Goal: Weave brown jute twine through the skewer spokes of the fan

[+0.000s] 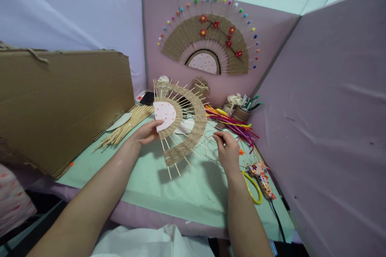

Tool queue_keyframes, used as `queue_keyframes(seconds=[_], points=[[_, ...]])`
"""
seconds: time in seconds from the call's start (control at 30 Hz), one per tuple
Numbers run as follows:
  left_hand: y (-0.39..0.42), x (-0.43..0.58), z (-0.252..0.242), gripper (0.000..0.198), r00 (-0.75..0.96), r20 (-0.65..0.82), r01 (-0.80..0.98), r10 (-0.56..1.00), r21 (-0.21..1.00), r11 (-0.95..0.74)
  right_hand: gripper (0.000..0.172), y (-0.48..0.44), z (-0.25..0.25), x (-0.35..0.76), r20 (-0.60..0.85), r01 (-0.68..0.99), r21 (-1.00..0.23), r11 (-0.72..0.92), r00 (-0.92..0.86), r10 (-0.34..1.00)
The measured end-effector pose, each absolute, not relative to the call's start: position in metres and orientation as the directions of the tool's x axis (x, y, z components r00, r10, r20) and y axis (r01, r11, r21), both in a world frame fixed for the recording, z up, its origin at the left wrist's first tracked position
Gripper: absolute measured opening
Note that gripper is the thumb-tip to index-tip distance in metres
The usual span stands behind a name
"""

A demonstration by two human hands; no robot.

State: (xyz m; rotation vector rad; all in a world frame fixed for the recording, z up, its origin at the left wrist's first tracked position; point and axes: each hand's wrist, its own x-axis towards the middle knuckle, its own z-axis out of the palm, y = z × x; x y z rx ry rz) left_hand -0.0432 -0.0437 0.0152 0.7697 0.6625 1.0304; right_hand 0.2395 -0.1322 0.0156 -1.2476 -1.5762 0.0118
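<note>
A woven fan (pixel 197 118) of thin sticks and twine is held up on edge in front of me, its half-round centre covered in pink spotted cloth. My left hand (pixel 148 131) is closed on the straight side of that centre, thumb over the cloth. To the right of the fan, my right hand (pixel 226 146) is pinched, thumb against fingers. A thin strand of twine (pixel 211 146) loops close by its fingertips; whether the pinch holds it is too small to make out. Stick ends poke out past both woven bands.
A finished fan (pixel 208 42) with red flowers hangs on the back panel. Loose sticks (pixel 128 126) and a big cardboard sheet (pixel 66 104) are left. Coloured pipe cleaners (pixel 232 124), yellow-handled scissors (pixel 255 188) and a patterned glue gun (pixel 262 178) with a cord lie right.
</note>
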Motion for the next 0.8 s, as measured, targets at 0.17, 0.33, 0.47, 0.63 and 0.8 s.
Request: queue_keyframes(seconds=[0.17,0.33,0.47,0.63,0.8], points=[[-0.045,-0.043,0.014,0.034,0.391,-0.150,-0.494,0.908,0.798,0.345,0.018,-0.135,0.017,0.232,0.653,0.615,-0.654,0.440,0.166,0.739],[-0.048,-0.039,0.009,0.039,0.477,-0.130,-0.443,0.869,0.819,0.365,0.023,-0.137,0.017,0.227,0.592,0.559,-0.715,0.420,0.166,0.788],[-0.046,-0.041,0.007,0.039,0.478,-0.110,-0.452,0.872,0.820,0.351,0.025,-0.137,0.015,0.227,0.588,0.568,-0.717,0.404,0.184,0.787],[-0.044,-0.046,0.009,0.042,0.449,-0.114,-0.432,0.886,0.840,0.327,0.026,-0.136,0.013,0.230,0.642,0.650,-0.650,0.393,0.194,0.742],[-0.046,-0.048,0.013,0.042,0.444,-0.095,-0.411,0.891,0.862,0.297,0.020,-0.135,0.015,0.234,0.716,0.733,-0.546,0.406,0.157,0.681]])
